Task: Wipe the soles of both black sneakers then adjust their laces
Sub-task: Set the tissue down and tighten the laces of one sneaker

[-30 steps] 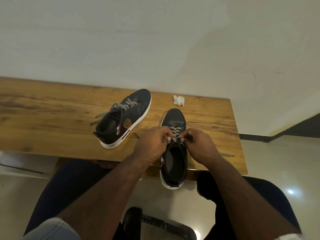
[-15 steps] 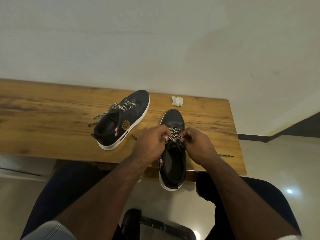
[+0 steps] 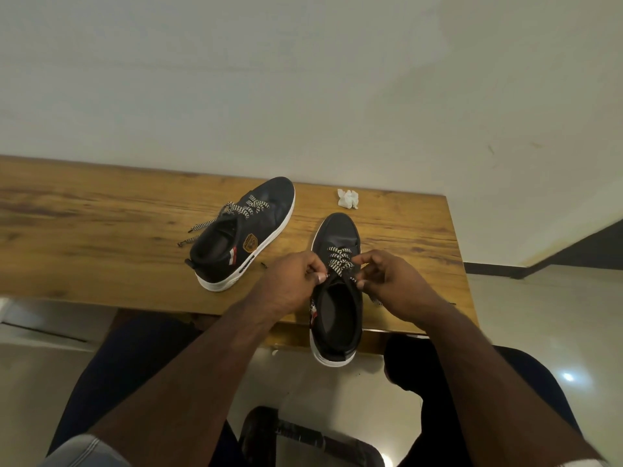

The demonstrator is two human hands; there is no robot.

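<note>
Two hands on the near sneaker (image 3: 337, 298): left grip (image 3: 293, 281) and right grip (image 3: 387, 281) each pinch its laces (image 3: 338, 261). Lacing step; next, probably even out both ends.

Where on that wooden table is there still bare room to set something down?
The widest bare patch of the table lies left of the far sneaker. A smaller one sits at the right edge, beyond the tissue. It is crowded around the near sneaker, where the left hand and right hand pinch its laces.
</note>
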